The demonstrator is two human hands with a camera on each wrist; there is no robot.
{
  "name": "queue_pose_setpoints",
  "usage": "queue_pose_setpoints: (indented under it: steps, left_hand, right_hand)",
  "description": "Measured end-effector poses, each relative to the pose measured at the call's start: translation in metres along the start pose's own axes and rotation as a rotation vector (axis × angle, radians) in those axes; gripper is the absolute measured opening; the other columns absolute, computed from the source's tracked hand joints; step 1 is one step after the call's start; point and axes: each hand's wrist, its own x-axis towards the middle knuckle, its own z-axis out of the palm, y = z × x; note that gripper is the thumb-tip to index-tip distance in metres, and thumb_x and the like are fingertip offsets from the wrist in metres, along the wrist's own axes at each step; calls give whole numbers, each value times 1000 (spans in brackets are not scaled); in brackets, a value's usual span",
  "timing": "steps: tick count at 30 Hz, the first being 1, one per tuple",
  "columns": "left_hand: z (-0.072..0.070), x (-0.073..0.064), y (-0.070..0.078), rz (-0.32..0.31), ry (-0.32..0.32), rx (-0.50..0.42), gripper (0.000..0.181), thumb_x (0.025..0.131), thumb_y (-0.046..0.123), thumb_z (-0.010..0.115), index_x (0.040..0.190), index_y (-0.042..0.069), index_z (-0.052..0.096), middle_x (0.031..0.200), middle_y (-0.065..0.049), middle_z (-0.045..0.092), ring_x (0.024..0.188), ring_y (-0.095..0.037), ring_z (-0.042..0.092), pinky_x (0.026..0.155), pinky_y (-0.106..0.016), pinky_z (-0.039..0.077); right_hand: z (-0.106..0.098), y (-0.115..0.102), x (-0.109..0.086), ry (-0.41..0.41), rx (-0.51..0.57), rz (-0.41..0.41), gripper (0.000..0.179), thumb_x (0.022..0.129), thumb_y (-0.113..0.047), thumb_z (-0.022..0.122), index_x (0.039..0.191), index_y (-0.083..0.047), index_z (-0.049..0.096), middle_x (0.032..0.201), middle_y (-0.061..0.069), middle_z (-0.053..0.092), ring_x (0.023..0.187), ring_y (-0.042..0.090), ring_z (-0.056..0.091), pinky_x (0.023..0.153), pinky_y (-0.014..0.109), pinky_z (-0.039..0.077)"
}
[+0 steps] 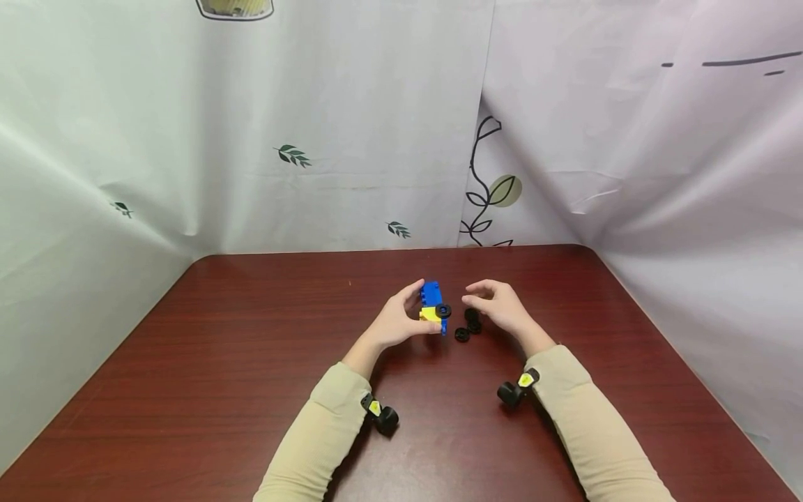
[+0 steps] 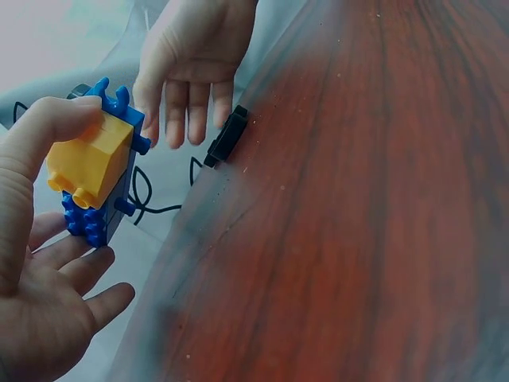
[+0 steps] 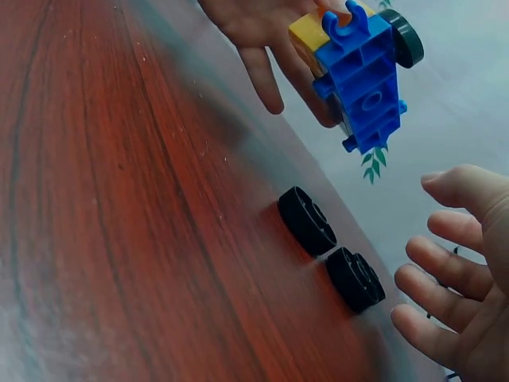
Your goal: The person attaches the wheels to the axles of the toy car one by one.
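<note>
My left hand [image 1: 394, 322] grips a toy car made of a blue base [image 1: 431, 293] with a yellow block [image 2: 94, 159] on it. Its thumb presses on the yellow block. In the right wrist view the car's hollow underside [image 3: 366, 91] faces the camera, with bare axle pegs and a hook-like end showing. One black wheel [image 1: 443, 311] is fitted on a side of the car. My right hand [image 1: 502, 307] hovers apart from the car with loosely bent fingers and nothing held. Loose black wheels [image 1: 461, 335] lie on the table between the hands.
The dark red wooden table [image 1: 251, 390] has a rounded far edge. A pale printed curtain [image 1: 351, 125] hangs behind it and along both sides. Small black wrist cameras [image 1: 387, 420] are strapped to the sleeves.
</note>
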Motion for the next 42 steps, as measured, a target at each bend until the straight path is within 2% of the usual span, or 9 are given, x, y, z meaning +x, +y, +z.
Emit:
queue_pose_setpoints:
  steps: [3,9,18,23,33,36,42]
  left_hand:
    - [0,0,1,0,5,-9,93,76,21,79,151,17,24,152,-8,34,137,-25,38,108,-44,38]
    - [2,0,0,-10,21,-19,94,75,22,80,150,17,25,150,-7,37,136,-23,41,106,-41,41]
    - [6,-5,-4,-6,14,-34,93,76,21,79,150,14,25,151,-10,37,136,-25,41,107,-42,39]
    - [6,-3,-2,-4,2,-44,93,75,20,79,150,14,24,150,-9,37,135,-25,41,107,-42,39]
    - [4,-3,-2,-10,-25,-58,94,77,18,78,151,16,21,152,-10,33,138,-26,37,108,-43,37]
    - [2,-4,2,-14,-36,-58,95,77,16,77,152,13,19,153,-12,31,138,-27,36,109,-44,36]
    - [-2,-15,27,-9,-46,-37,91,79,15,76,150,6,21,152,-16,32,138,-31,37,109,-44,35]
  right_hand:
    - [0,2,1,4,-40,-9,37,87,-25,68,115,-1,64,103,16,69,87,22,61,70,29,50]
    - [-1,10,0,-9,-132,13,38,86,-26,69,114,-2,64,99,14,70,89,22,64,79,36,52]
    - [2,18,-6,-38,-204,58,37,83,-27,71,109,-1,66,95,13,69,84,20,61,69,29,48]
    - [2,20,-5,-33,-229,76,36,82,-27,72,107,-3,67,94,12,67,83,20,59,69,28,47]
    - [7,14,-5,-29,-301,69,34,80,-30,73,101,-3,68,82,8,63,73,18,54,63,27,44]
    - [8,12,-5,-30,-306,86,34,80,-30,74,99,-3,68,80,7,62,70,17,52,60,27,44]
    - [9,6,-4,-24,-315,103,33,79,-30,75,96,-2,67,79,8,61,68,18,52,58,27,44]
